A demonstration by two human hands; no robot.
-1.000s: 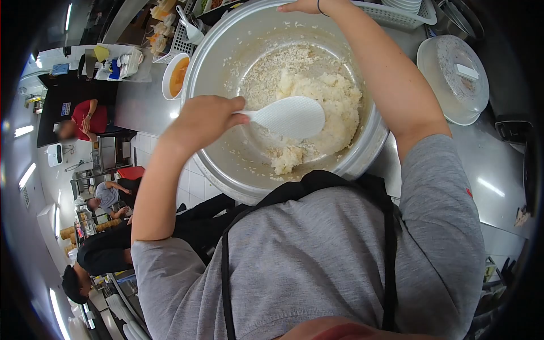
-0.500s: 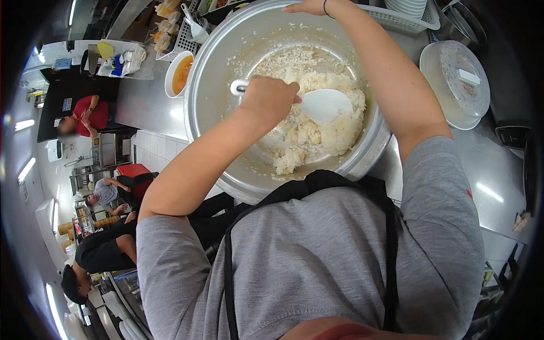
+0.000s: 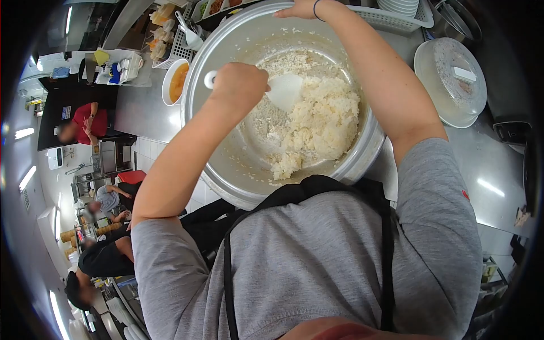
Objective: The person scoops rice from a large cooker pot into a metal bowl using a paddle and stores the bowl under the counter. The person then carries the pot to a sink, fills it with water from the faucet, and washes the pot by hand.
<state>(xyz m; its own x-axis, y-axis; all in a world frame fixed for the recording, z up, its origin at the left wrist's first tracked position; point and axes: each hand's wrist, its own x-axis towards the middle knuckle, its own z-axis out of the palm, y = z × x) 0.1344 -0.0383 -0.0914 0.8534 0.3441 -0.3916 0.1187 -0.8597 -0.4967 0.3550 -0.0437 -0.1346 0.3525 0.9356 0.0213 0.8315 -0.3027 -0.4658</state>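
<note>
One hand, your left hand [image 3: 239, 85], has fingers gripping the paddle [image 3: 285, 92] by the rice [image 3: 328, 118]; right hand [image 3: 306, 8]'s at the pot [image 3: 194, 73] rim, can't tell if gripping.

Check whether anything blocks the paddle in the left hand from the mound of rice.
Nothing visible does. The left hand holds the paddle over the pot, its blade by the mound of rice; the right hand is at the far rim, out of the way.

My left hand [image 3: 238, 85] is closed in a fist, its forearm [image 3: 184, 150] slanting from near left to far. My right arm [image 3: 391, 79] reaches far, the right hand [image 3: 301, 8] pointing left, partly out of view.
</note>
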